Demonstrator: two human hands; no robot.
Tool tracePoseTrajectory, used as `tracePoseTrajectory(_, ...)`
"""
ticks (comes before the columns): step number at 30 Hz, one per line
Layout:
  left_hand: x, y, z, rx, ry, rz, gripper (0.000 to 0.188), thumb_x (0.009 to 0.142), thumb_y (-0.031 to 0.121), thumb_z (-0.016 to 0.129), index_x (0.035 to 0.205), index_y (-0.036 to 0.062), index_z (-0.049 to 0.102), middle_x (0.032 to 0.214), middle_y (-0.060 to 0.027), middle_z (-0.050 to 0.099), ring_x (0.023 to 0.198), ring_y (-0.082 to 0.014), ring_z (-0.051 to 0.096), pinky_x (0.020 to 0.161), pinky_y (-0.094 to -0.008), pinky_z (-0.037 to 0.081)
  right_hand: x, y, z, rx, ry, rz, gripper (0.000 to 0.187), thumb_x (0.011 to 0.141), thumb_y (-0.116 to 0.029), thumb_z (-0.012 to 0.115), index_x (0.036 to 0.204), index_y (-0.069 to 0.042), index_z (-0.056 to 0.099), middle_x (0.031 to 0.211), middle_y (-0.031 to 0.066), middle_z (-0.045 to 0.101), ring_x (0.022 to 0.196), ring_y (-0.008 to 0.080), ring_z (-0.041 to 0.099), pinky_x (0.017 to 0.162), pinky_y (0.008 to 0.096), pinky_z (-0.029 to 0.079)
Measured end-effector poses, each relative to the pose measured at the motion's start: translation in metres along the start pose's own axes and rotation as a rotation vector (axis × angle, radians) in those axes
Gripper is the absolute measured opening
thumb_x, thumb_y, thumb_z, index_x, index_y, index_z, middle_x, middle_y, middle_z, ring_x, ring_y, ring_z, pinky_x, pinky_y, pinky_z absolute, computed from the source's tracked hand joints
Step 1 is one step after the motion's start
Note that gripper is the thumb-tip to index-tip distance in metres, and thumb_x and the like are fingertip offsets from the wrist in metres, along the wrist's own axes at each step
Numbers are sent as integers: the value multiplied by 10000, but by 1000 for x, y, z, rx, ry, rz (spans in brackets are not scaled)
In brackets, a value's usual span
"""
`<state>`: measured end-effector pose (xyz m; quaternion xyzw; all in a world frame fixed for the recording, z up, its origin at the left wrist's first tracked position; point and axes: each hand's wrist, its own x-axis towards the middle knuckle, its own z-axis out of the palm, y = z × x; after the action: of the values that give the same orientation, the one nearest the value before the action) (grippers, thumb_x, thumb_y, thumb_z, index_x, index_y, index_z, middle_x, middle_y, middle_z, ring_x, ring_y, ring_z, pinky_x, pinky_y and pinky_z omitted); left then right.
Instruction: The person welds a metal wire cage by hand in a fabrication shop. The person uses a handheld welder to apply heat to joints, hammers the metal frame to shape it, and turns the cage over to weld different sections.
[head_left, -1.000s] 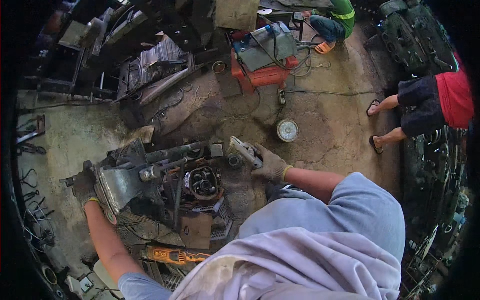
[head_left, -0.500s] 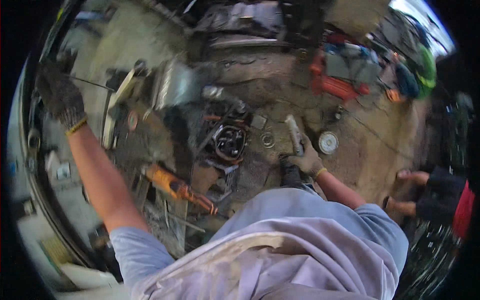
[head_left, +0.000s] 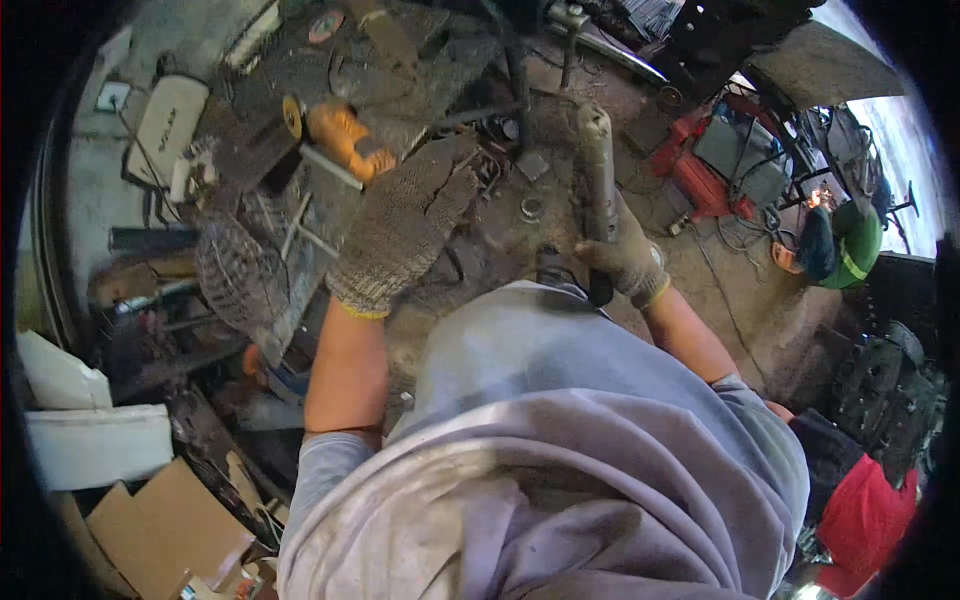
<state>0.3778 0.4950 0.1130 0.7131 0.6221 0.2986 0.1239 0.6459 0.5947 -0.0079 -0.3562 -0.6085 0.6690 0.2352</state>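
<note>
Both hands wear grey-brown knit work gloves with yellow cuffs. My right hand (head_left: 628, 258) is wrapped round a grey metal cylinder (head_left: 597, 165) with a rounded far end and a dark lower end. The cylinder stands out lengthwise in front of my body. My left hand (head_left: 408, 225) is left of centre, back of the glove up, over dark metal parts on the workbench. Its fingers are blurred and partly turned out of sight. Just beyond it lies an orange angle grinder (head_left: 345, 138) with a disc at its left end. A metal ring (head_left: 531, 208) lies on the ground between the hands.
A red machine (head_left: 690, 165) with cables stands at the right. A person in green (head_left: 855, 245) is near sparks farther right, and a person in red (head_left: 868, 515) is at the lower right. A wire fan guard (head_left: 240, 270), white foam blocks (head_left: 100, 445) and cardboard (head_left: 170, 520) are at the left.
My left hand has come from the far left in toward the middle, beside the grinder. My right hand still grips the cylinder. The whole view has turned, showing more of the clutter at left.
</note>
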Motion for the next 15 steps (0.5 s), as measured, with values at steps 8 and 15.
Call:
tracePoseTrajectory(8, -122, 21, -37, -71, 0, -193, 306, 919, 251, 596, 1159, 77, 671, 1031, -166, 689, 939, -326, 665, 804, -409, 532, -77, -3, 105, -203, -303, -57, 981, 601, -300, 818, 1433, -9, 385, 1187, 139, 609, 1092, 245, 587, 977, 376, 447)
tracePoseTrajectory(15, -187, 33, -46, 41, 56, -230, 336, 915, 248, 629, 1191, 62, 668, 991, -179, 684, 897, -344, 656, 776, -425, 516, -112, -14, 153, -149, -404, -8, 983, 591, -362, 822, 1406, 7, 416, 1161, 145, 625, 1061, 256, 608, 954, 378, 464)
